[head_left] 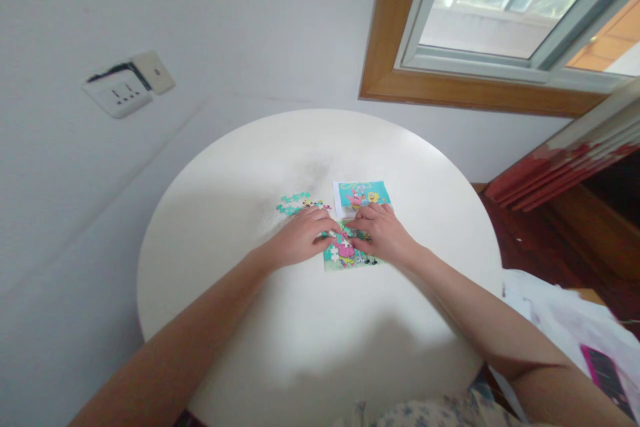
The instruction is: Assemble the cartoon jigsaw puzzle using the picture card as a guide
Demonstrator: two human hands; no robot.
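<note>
A partly assembled jigsaw puzzle [345, 255] with pink, green and yellow cartoon figures lies flat on the round white table [320, 333]. My left hand [305, 237] reaches over its left side, fingers curled, with thumb and fingertips pressed on the puzzle. From the right, my right hand [384, 230] covers the upper right part, its thumb and bent fingers also on the puzzle near the middle. Whether a loose piece sits between the fingertips is hidden. Behind the hands lies a picture card [357, 197] with similar figures. Loose puzzle pieces [295, 200], mostly teal, are spread beyond my left hand.
A white wall with a power socket [120, 93] stands to the left. Past the table's far edge is a wood-framed window [480, 90], with a red and white curtain [545, 173] at right. A pink-edged dark object [607, 373] lies on white material at lower right.
</note>
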